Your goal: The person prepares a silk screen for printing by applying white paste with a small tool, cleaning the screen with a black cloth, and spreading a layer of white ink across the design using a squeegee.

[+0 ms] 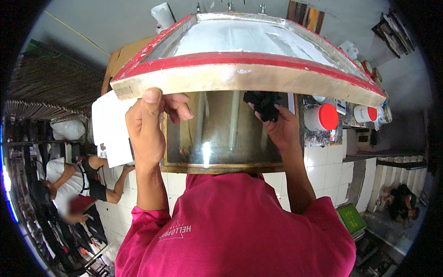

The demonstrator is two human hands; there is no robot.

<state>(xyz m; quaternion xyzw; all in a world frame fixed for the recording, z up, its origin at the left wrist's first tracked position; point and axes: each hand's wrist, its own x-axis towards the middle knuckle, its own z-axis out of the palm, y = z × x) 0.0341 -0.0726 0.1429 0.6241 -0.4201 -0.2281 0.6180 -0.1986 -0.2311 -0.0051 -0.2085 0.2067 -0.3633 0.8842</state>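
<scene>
A wooden-sided screen printing frame (pixel 240 77) with red tape round its top edges is raised in front of me, its near edge above the glass-topped table (pixel 189 143). My left hand (pixel 148 124) grips the frame near its left corner, thumb against the pale wooden side and fingers curled below it. White-grey mesh (pixel 221 39) fills the frame, with patchy marks toward the right. Beneath the frame's near edge, my right hand (pixel 282 131) is closed round a crumpled black cloth (pixel 264 104). Pale tubes (pixel 234 122) show through the glass.
White tubs with red lids (pixel 328 117) stand at the right on a cluttered side surface. White paper (pixel 113 127) hangs at the left. A seated person (pixel 69 184) is at the far left, and another person (pixel 402 203) at the far right. Taps (pixel 230 5) line the back wall.
</scene>
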